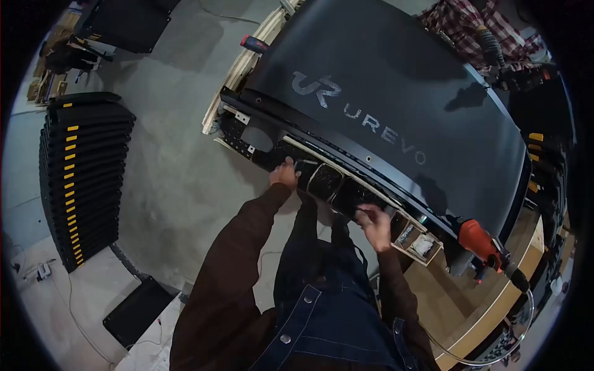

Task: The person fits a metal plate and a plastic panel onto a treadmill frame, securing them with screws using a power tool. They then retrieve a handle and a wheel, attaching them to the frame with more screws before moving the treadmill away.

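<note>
Grey concrete floor (179,154) spreads out under you. A tall stack of black panels (83,179) with yellow marks stands on it at your left. Your wooden bench (495,303) carries a big black treadmill deck (396,105) with UREVO printed on it in grey letters. A black frame rail (322,176) with open slots runs along the near edge of the deck. Your left hand (284,174) touches this rail with curled fingers, though you cannot tell if it grips anything. Your right hand (374,224) pinches something tiny at the rail, too small to name. An orange power tool (479,242) lies near the bench's right corner. Someone in a plaid shirt (473,28) stands across the deck.
</note>
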A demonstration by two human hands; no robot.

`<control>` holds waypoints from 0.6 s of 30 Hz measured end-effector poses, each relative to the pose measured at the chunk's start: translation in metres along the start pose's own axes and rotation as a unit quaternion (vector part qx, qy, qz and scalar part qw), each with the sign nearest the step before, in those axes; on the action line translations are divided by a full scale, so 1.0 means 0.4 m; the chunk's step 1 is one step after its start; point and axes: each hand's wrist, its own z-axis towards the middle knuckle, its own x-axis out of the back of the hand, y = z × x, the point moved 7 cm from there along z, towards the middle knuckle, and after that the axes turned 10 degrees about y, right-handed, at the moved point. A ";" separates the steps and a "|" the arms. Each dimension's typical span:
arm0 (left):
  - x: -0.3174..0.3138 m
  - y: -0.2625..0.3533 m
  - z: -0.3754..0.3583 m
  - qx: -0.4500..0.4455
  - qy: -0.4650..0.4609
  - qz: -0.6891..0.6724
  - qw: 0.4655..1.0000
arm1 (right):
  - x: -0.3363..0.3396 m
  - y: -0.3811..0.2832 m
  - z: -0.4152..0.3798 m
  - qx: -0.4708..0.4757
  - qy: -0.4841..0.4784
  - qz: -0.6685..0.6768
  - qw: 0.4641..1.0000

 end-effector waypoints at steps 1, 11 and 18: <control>-0.018 0.000 0.009 -0.030 -0.050 0.009 0.998 | -0.072 0.044 0.042 0.007 -0.028 -0.049 0.998; 0.082 -0.060 -0.126 0.073 -0.197 -0.354 0.911 | -0.440 0.123 0.202 0.223 -0.115 -0.513 0.821; 0.176 -0.092 -0.289 0.130 -0.231 -0.440 0.858 | -0.413 0.082 0.192 0.315 -0.111 -0.493 0.804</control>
